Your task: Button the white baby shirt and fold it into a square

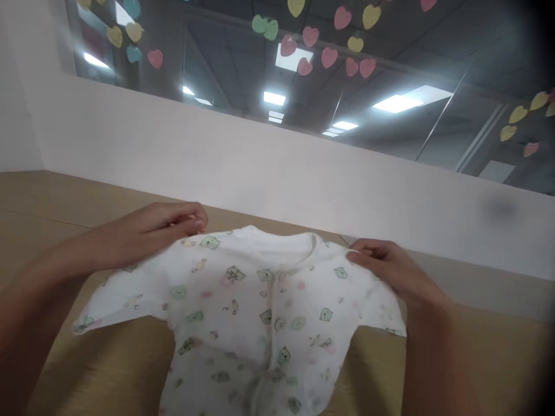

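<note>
Pointing neckline [304, 261] away, the shirt [249, 315] runs near-to-far.

A brown, faintly grained tabletop [125, 364] spread beneath the printed white garment [251, 312]; whether the two touched was unclear.

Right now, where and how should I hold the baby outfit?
Likely by both shoulders, a hand from each outer side: the baby outfit has its front facing you, sleeves spread wide, neckline between. The left hand and right hand pinch near there.
</note>
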The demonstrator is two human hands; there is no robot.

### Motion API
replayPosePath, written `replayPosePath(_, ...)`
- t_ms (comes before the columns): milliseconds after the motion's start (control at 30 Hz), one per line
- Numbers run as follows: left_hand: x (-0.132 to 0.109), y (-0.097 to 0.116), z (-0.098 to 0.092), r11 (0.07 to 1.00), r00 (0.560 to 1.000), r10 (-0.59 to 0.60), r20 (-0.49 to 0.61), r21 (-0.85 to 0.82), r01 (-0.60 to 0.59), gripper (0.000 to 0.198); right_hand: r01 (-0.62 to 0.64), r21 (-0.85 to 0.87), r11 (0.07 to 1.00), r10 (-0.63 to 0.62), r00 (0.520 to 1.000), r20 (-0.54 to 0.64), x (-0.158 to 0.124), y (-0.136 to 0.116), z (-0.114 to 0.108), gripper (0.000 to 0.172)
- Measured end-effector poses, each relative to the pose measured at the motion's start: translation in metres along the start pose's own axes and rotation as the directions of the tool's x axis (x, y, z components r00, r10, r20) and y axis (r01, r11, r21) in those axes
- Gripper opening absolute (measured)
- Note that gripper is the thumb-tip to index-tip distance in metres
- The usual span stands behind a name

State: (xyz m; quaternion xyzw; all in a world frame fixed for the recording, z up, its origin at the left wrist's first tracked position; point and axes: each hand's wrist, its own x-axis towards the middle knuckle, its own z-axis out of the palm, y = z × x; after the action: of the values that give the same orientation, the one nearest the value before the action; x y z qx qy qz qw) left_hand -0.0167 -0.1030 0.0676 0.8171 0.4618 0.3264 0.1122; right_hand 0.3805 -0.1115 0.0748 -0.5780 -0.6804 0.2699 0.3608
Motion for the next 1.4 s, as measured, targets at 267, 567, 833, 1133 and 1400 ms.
replayPosePath(267, 0.039, -0.054, 0.061, 0.989, 0.916, -0.090, 0.391, -0.076, 0.130, 0.047, -0.106, -0.238, 0.965, 0.131, 0.987, 0.089, 0.052, 0.047, 0.045, 0.031)
replayPosePath(567, 0.044, -0.083, 0.069, 0.978, 0.888, -0.140, 0.439, -0.076, 0.192, 0.041, -0.058, -0.265, 0.963, 0.078, 0.995, 0.067, 0.066, 0.076, 0.062, 0.025)
replayPosePath(833, 0.046, -0.107, 0.082, 0.962, 0.926, -0.219, 0.308, -0.092, 0.258, 0.042, -0.095, -0.360, 0.928, 0.105, 0.994, 0.008, 0.072, 0.092, 0.076, 0.021)
replayPosePath(1133, 0.039, -0.136, 0.096, 0.974, 0.869, -0.225, 0.440, 0.088, 0.208, 0.040, -0.165, -0.449, 0.878, 0.194, 0.981, 0.020, 0.069, 0.117, 0.065, 0.043)
replayPosePath(1400, 0.037, -0.176, 0.091, 0.939, 0.824, -0.334, 0.458, 0.237, 0.249, 0.023, -0.196, -0.431, 0.881, 0.316, 0.921, 0.228, 0.062, 0.141, 0.035, 0.040)
